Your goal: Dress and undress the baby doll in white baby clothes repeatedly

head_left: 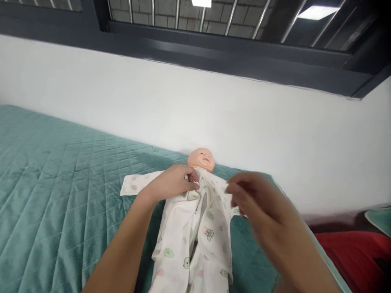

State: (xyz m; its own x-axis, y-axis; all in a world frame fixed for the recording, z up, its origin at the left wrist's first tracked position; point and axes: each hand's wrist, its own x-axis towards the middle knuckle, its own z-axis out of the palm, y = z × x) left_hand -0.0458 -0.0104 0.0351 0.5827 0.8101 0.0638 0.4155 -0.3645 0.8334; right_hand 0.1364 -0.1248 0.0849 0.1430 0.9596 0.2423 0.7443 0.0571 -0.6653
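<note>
A baby doll (pixel 200 158) lies on its back with its head toward the wall. White baby clothes (pixel 210 228) with small green, pink and animal prints cover its body. The front of the garment is parted down the middle, and one sleeve stretches out to the left. At the chest, my left hand (pixel 179 181) pinches the garment's edge between thumb and fingers. My right hand (pixel 256 199) is raised over the sleeve on the right, apart from the chest and smeared by motion. Whether its fingers hold anything is not clear.
A green quilted cover (pixel 61 191) lies under the doll, meeting a white wall (pixel 122 97) behind it. Above the wall is a dark window frame (pixel 183 49) with metal bars. Red fabric (pixel 354 252) shows at the lower right, beyond the cover's edge.
</note>
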